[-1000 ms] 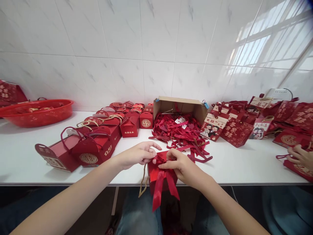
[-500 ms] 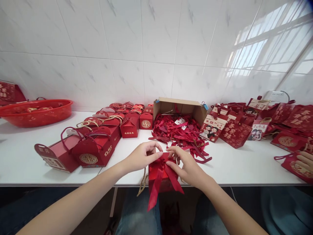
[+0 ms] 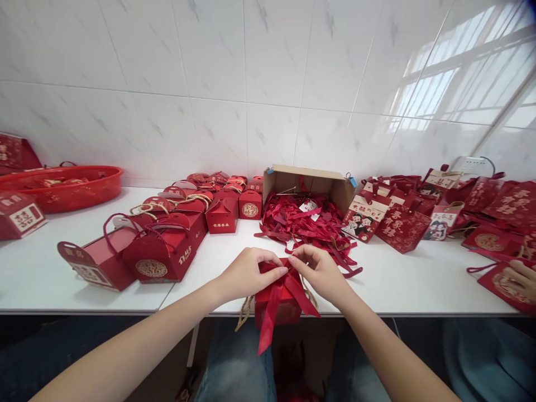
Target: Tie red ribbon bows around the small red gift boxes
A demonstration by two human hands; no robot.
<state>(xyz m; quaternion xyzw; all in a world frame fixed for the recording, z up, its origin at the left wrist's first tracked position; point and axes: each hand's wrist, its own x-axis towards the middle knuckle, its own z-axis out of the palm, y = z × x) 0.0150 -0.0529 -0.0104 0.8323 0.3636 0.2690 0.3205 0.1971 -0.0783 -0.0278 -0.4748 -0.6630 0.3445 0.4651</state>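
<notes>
At the table's front edge, right before me, sits a small red gift box (image 3: 281, 310) with a red ribbon (image 3: 272, 312) on its top, its two tails hanging down the front. My left hand (image 3: 253, 272) pinches the ribbon near its middle with thumb and fingers. From the other side my right hand (image 3: 320, 272) pinches it too, fingertips almost meeting the left ones. A twisted straw-coloured cord (image 3: 245, 312) hangs at the box's left side. The fingers partly hide the ribbon's centre.
Behind my hands a cardboard box (image 3: 307, 172) spills loose red ribbons (image 3: 293, 223). Several red gift boxes (image 3: 161, 257) stand left; a red plastic basin (image 3: 84, 192) is beyond. Red gift bags (image 3: 404, 226) crowd the right, where another person's hand (image 3: 521, 279) rests on one.
My fingers have closed in on the ribbon's middle from both sides, the right hand now pinching. Another red box has come into view at the far left, by the basin.
</notes>
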